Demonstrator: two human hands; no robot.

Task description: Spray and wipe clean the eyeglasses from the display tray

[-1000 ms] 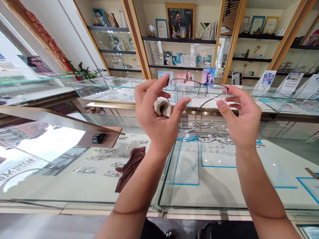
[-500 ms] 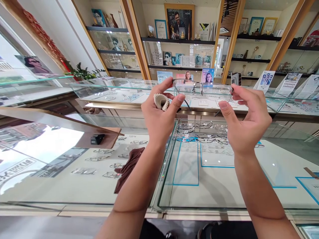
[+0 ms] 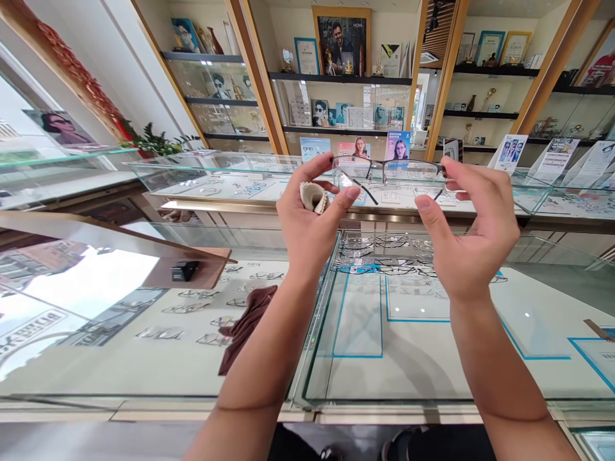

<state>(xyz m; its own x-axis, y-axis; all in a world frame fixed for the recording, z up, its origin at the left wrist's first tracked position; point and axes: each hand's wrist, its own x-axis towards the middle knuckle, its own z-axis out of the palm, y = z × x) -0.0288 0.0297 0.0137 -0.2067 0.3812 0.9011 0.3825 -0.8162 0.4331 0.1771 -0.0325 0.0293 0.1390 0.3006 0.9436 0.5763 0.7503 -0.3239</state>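
A pair of half-rim eyeglasses (image 3: 377, 164) is held up over the glass counter, its dark temples folded partly inward and pointing down. My left hand (image 3: 311, 214) grips the glasses' left corner with the index finger. Tucked in that same hand, between palm and thumb, is a bunched beige cloth with a zigzag edge (image 3: 312, 197). The right corner of the frame is pinched by my right hand (image 3: 475, 224), its thumb apart below the lens.
Below me are a glass display counter (image 3: 403, 378) with rows of eyeglasses (image 3: 384, 253), a dark brown cloth (image 3: 247, 326) and a tilted mirror (image 3: 86, 288) on the left. Farther back stand another glass showcase (image 3: 230, 203) and shelves (image 3: 341, 78).
The glasses have tilted in my hands, so the temples show more plainly beneath the lenses. The view has shifted slightly; both hands keep their hold.
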